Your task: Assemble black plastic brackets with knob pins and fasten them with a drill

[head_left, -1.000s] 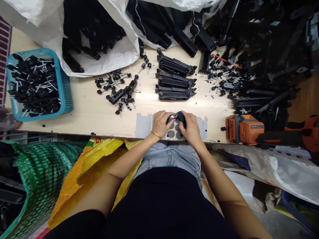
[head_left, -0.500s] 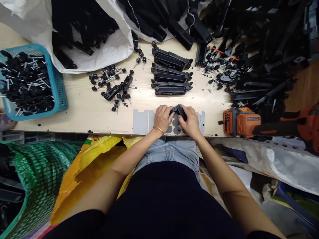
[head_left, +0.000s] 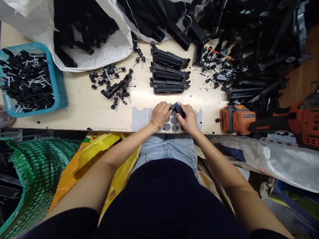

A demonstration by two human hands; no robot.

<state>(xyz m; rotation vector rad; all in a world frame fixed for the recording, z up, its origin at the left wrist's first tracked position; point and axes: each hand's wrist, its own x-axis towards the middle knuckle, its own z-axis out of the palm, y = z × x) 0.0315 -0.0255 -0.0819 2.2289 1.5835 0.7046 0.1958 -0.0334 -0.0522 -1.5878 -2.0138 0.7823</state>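
My left hand [head_left: 160,113], with a gold bracelet at its wrist, pinches a small dark round-ended part [head_left: 172,107] near the table's front edge. Just right of it, my right hand [head_left: 188,118] is closed round a black elongated part [head_left: 179,110] that tilts up toward the left. The two parts sit close together; whether they are joined cannot be made out. Beneath the hands lies a sheet with dark grey discs [head_left: 175,127], partly covered by the fingers. A plain grey sheet [head_left: 139,119] lies to its left.
Folded black stands [head_left: 170,87] lie in a stack beyond my hands. Black knobs with screws [head_left: 119,96] are scattered left. A blue basket [head_left: 59,88] of knobs stands far left, an orange power tool [head_left: 239,119] right. Black parts heap at the back right.
The whole view has shifted slightly. Both hands keep their parts close together, and the black part in my right hand has turned a little, its rounded end now catching light.
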